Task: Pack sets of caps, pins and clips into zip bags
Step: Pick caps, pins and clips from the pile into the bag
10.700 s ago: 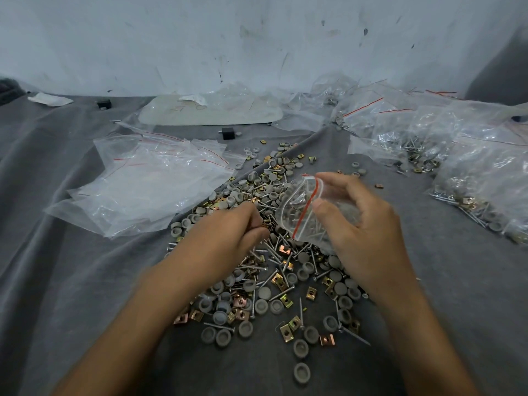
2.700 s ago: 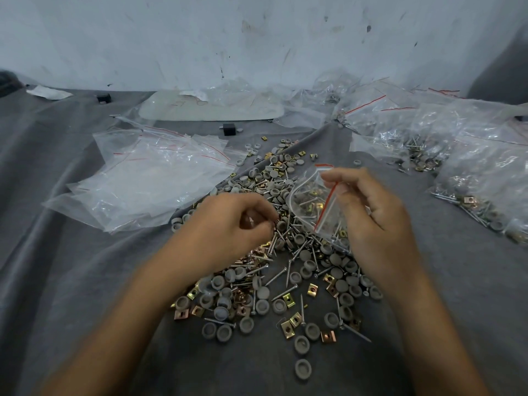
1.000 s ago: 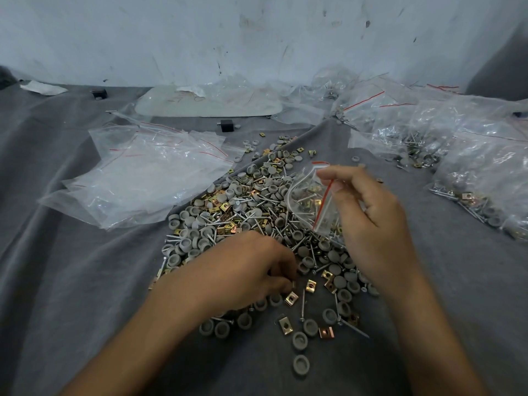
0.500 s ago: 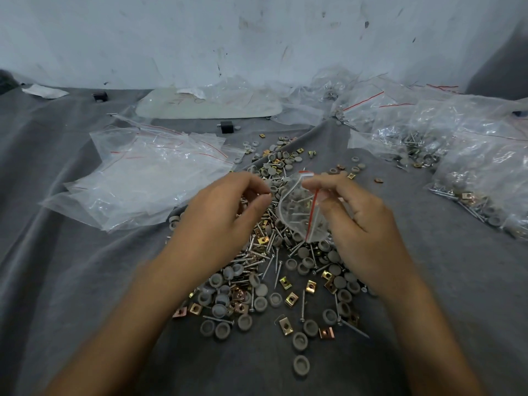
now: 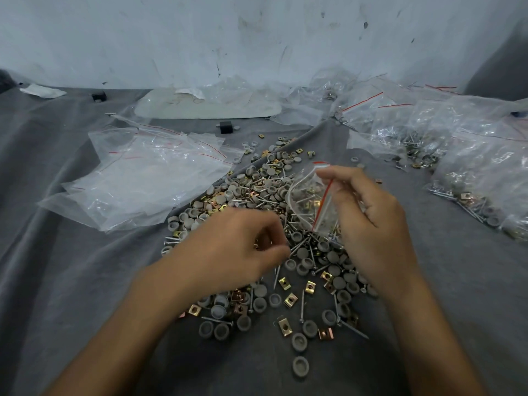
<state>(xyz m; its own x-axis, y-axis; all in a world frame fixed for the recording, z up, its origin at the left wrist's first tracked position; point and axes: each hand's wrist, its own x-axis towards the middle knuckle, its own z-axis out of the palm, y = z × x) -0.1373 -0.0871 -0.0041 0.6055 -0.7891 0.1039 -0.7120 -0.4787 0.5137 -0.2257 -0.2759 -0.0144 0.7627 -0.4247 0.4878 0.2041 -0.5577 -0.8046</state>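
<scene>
A pile of grey caps [image 5: 300,366], brass clips [image 5: 285,326] and thin metal pins [image 5: 302,305] lies spread on the grey cloth in front of me. My right hand [image 5: 371,224] pinches the red-striped mouth of a small clear zip bag [image 5: 307,201] and holds it open above the pile. Some caps, clips and pins show through its side. My left hand [image 5: 237,250] is low over the middle of the pile, left of the bag. Its fingers are curled, and thumb and forefinger pinch a thin pin, which is blurred.
A stack of empty zip bags [image 5: 148,178] lies to the left. Filled bags [image 5: 471,155] are heaped along the right and back right. A flat white panel [image 5: 205,108] and a small black block [image 5: 225,127] lie at the back, before the wall.
My left hand has dropped from the bag's mouth down to the pile and closed its fingers there. My right hand and the bag have shifted slightly right.
</scene>
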